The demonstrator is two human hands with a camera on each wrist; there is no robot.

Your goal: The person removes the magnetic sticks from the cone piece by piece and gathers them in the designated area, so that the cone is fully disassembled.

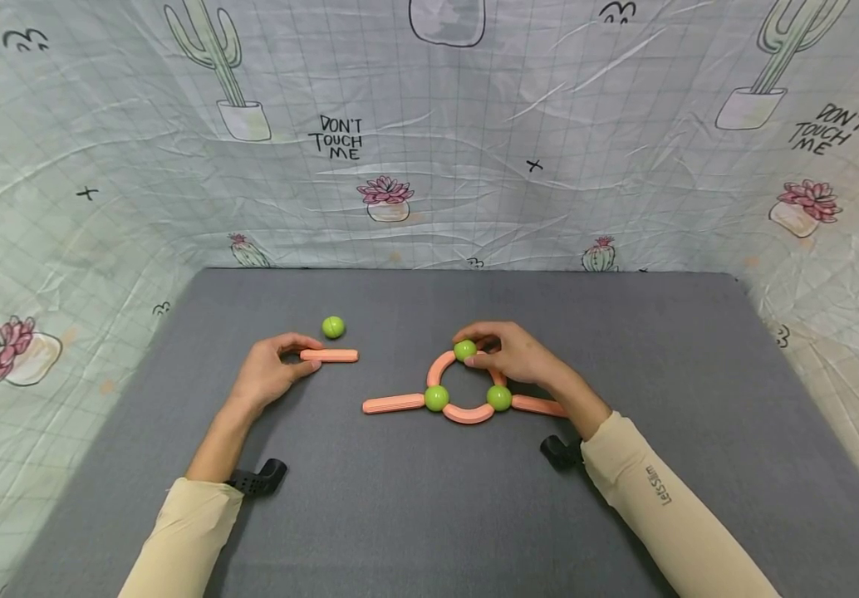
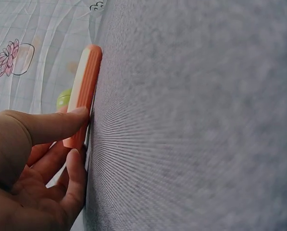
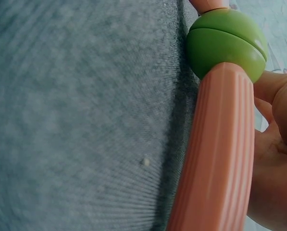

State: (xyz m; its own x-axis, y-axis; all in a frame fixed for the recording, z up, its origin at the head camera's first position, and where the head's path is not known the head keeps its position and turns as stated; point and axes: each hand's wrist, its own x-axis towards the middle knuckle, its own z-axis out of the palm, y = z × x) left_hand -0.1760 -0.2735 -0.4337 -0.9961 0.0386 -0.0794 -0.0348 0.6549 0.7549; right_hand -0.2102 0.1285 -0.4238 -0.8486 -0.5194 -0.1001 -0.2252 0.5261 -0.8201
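Note:
My left hand (image 1: 265,374) pinches one end of a straight orange toy rod (image 1: 336,355) between thumb and fingers. In the left wrist view that ribbed rod (image 2: 89,79) lies close over the grey cloth, its far end pointing away from the hand. Thumb and fingers of my right hand (image 1: 515,353) grip a green ball (image 1: 464,350) at the top of a ring. Curved orange rods (image 1: 468,414) and green balls (image 1: 436,399) form this ring. A straight rod (image 1: 394,404) sticks out to its left, another (image 1: 537,404) to its right, partly behind the right wrist.
A loose green ball (image 1: 333,327) lies just beyond the rod in the left hand. Grey cloth (image 1: 414,507) covers the table. Behind and beside it hangs a printed curtain (image 1: 459,108) with cactus drawings. Both wrists wear black camera bands (image 1: 261,478).

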